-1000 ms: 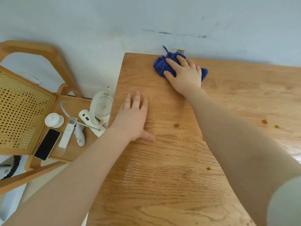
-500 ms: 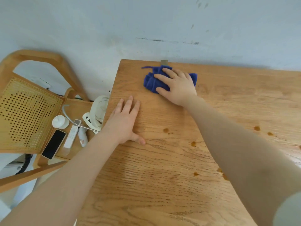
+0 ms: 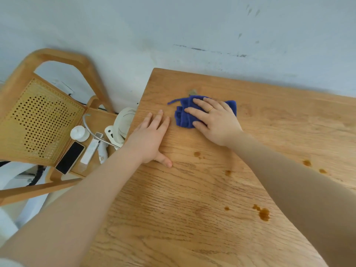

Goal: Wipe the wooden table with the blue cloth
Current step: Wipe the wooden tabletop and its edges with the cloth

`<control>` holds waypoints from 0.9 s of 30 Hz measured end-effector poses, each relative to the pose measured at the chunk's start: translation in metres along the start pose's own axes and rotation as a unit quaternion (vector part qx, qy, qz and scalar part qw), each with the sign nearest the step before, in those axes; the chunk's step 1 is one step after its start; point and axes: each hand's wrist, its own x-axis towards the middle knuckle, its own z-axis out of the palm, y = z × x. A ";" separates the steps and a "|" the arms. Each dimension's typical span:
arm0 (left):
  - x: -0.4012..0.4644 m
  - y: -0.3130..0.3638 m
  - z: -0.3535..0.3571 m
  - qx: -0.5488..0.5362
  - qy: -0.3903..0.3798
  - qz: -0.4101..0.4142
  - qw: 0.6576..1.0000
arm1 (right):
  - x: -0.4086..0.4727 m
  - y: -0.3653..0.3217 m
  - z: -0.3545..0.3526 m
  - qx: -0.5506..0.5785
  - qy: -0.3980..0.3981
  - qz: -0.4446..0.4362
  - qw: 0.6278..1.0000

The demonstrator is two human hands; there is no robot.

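The right hand [image 3: 213,120] is pressing flat, straight fingers onto the bunched blue cloth [image 3: 185,116] near the far left corner of the light wooden table [image 3: 192,218], the left hand [image 3: 149,138] is resting open-fingered beside it, and brown droplets [image 3: 263,213] nearer the person are waiting unwiped.

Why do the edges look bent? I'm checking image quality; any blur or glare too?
Head view: wide-angle lens bows the wooden table edges and chair; light soft and even, no hard glare; blue cloth and both hands sharp enough, slight softness overall.
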 end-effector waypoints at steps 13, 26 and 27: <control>-0.034 -0.015 -0.005 -0.077 0.131 0.004 0.988 | -0.034 -0.102 0.014 -0.020 -0.066 -0.012 0.998; -0.058 -0.091 0.013 -0.061 0.039 0.052 0.996 | 0.088 -0.142 0.024 -0.008 -0.041 0.135 0.990; -0.057 -0.087 0.014 -0.054 0.044 0.066 0.995 | 0.079 -0.146 0.024 -0.014 -0.037 0.130 0.991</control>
